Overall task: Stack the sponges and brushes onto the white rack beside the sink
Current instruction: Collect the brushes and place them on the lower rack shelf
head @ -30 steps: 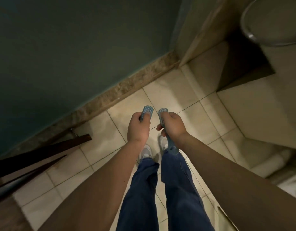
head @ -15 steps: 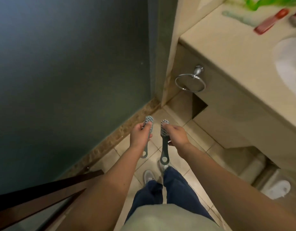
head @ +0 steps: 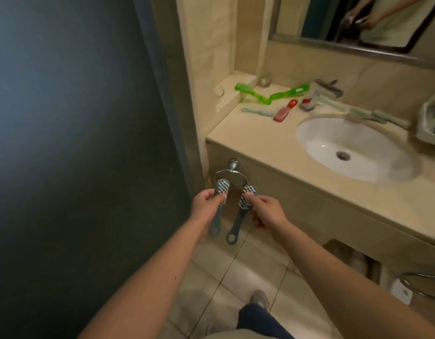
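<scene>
My left hand [head: 204,204] pinches a grey-blue brush [head: 217,216] just below its bristled head, handle hanging down. My right hand [head: 265,211] pinches a second, darker brush [head: 238,220] the same way. Both hang in front of the vanity, below the counter's edge. On the beige counter [head: 260,140] lie two green brushes [head: 253,92] [head: 288,92], a pale teal brush [head: 258,111], a red brush [head: 285,111] and several pale green brushes [head: 363,113] behind the sink [head: 353,148]. The white rack [head: 429,118] stands at the far right, cut off by the frame.
A chrome towel ring [head: 232,176] hangs on the vanity front just behind my hands. A dark wall [head: 77,143] fills the left. The tap [head: 326,88] and a mirror [head: 358,20] are at the back. Tiled floor [head: 236,272] and my shoe lie below.
My view has lifted from the floor to the counter and sink. Both hands have risen with their brushes toward the vanity front, still holding them the same way.
</scene>
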A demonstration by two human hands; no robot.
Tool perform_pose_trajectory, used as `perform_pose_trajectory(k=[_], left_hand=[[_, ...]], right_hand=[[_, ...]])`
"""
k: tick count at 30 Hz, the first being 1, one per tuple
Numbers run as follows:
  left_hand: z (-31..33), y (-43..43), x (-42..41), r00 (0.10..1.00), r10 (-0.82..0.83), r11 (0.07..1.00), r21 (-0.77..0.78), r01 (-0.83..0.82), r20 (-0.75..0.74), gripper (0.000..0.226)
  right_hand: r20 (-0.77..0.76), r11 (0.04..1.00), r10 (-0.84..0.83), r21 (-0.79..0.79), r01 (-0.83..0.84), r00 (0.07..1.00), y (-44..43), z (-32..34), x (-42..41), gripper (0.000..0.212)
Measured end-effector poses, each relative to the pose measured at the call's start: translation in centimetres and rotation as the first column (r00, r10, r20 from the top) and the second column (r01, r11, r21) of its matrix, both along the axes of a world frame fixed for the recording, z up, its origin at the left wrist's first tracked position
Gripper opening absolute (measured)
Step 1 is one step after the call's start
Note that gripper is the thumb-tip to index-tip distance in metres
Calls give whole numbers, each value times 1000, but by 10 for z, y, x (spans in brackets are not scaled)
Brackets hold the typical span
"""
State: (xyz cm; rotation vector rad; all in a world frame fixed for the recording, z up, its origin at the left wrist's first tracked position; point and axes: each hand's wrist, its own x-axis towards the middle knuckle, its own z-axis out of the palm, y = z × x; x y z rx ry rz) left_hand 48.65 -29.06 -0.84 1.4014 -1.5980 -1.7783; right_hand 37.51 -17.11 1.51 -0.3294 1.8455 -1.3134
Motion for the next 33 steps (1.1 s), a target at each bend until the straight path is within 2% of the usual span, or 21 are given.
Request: perform_pose_trajectory(k=[4,7,12,17,19,22,27,31,33], left_hand=[[20,16,-37,991,-135,982,-135,131,-21,25],[35,33,-70,975,-204,970,-154,190,-83,24],[62,70,-128,928,-307,945,48,323,-209,5],[80,112,-187,898,-356,905,143,400,-259,16],[85,132,-212,889,-387,891,151,429,-245,20],[86,161,-248,871,-451,881,59,470,-196,3],[86,198,-301,822,-560,829,-85,553,-106,11],[84,223,-335,791,-609,792,-103,602,-55,27],[83,234,-351,792,-608,794,-90,602,-59,28]], right_hand=[[7,992,-106,-73,106,994,26,27,-27,25],[114,974,-180,-117,193,977,47,47,-50,20],[134,936,-291,-164,311,947,89,62,-97,40],[85,890,-402,-198,411,912,133,68,-152,22],[53,885,-411,-218,412,910,151,69,-173,20],[33,879,-424,-225,420,905,176,69,-204,18],[-6,849,-499,-207,487,867,218,62,-257,14],[-55,839,-536,-144,524,842,250,58,-291,31],[-70,833,-550,-119,540,832,261,58,-307,36]])
